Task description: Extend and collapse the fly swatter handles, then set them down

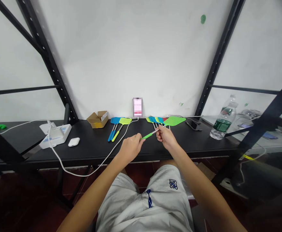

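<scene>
A green fly swatter point(175, 121) is held between my two hands, its paddle pointing to the right. My left hand point(131, 146) is closed round the end of its green grip. My right hand point(165, 137) pinches the metal shaft near the paddle. Behind my right hand lie several fly swatters point(152, 119) with yellow, blue and red heads, partly hidden by the hand and the green paddle. To the left, blue fly swatters point(115, 120) and a yellow-green one point(125, 121) lie on the black table point(92, 148).
A phone point(137, 107) leans on the wall with a white cable point(99, 166) looping over the table edge. An open cardboard box point(97, 119), a power strip point(56, 136) and a white earbud case point(74, 142) stand left. Another phone point(193, 125) and a water bottle point(223, 122) are right.
</scene>
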The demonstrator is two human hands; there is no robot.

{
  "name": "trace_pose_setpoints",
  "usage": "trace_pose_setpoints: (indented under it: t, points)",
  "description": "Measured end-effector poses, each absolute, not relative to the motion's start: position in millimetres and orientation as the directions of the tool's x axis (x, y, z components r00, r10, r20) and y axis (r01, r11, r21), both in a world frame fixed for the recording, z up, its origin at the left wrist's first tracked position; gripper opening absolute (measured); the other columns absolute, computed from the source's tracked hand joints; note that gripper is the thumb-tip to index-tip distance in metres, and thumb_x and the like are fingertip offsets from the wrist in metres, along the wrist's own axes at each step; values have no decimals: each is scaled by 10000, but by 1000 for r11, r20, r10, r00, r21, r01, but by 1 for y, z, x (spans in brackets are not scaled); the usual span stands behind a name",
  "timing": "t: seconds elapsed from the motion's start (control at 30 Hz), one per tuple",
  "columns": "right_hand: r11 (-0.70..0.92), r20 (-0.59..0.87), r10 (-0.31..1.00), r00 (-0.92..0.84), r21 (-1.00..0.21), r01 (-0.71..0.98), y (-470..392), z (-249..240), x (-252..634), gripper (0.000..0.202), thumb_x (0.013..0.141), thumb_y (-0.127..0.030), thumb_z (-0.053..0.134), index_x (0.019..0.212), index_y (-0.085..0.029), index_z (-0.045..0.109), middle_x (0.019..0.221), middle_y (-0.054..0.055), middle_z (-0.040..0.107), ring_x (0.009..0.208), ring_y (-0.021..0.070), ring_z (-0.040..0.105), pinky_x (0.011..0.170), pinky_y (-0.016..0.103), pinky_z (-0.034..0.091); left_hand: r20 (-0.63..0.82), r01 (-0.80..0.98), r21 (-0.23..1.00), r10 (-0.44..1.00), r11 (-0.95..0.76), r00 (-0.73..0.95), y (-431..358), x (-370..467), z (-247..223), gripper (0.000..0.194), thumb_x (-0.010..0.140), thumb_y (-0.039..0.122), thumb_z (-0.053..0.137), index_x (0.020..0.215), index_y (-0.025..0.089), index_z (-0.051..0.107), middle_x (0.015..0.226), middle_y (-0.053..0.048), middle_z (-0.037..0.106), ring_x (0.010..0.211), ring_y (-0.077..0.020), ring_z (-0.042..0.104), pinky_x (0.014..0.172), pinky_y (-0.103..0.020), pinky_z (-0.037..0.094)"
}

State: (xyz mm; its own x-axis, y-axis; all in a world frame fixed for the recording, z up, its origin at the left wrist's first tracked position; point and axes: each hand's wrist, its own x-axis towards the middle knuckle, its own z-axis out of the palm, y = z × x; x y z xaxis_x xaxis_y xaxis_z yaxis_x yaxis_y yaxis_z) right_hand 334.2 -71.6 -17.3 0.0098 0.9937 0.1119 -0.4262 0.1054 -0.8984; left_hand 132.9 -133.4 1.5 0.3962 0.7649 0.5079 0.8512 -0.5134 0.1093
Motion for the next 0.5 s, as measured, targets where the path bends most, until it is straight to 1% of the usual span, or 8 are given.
trace_pose_setpoints:
  t: [0.13,0.27,0.37,0.43,0.5]
  points:
    - [116,112,993,34,-905,-409,-70,-19,333,315,803,-461,652,737,-174,541,501,-32,472,371,65,371,333,187,223,448,761,312,794,-569,410,-130,130,3,227,967,365,406,872,198,526,749,-24,623,670,-168,583,596,-252,345]
    - [142,126,990,67,-906,-399,-66,-23,331,309,824,-450,627,721,-176,527,472,-36,452,350,59,342,324,181,197,383,625,511,807,-590,450,-127,127,5,283,944,403,423,779,194,518,638,5,583,603,-142,544,573,-238,347]
    - [157,146,988,58,-904,-397,-65,-24,330,323,822,-466,631,720,-178,523,466,-41,440,340,56,330,316,179,188,264,535,678,846,-504,463,-125,126,5,320,916,449,451,745,186,508,578,23,546,522,-113,498,512,-222,330]
    - [163,159,986,44,-901,-403,-65,-23,331,335,818,-481,635,721,-179,525,466,-42,438,338,56,329,312,180,194,160,455,798,868,-394,471,-124,125,5,325,896,476,472,763,182,503,551,41,507,455,-87,440,458,-210,301]
    - [174,172,984,42,-894,-413,-67,-20,331,345,817,-490,635,715,-179,525,463,-42,435,337,56,329,310,179,197,62,362,892,867,-270,494,-124,125,6,328,873,493,505,783,178,493,535,59,464,408,-63,373,415,-198,263]
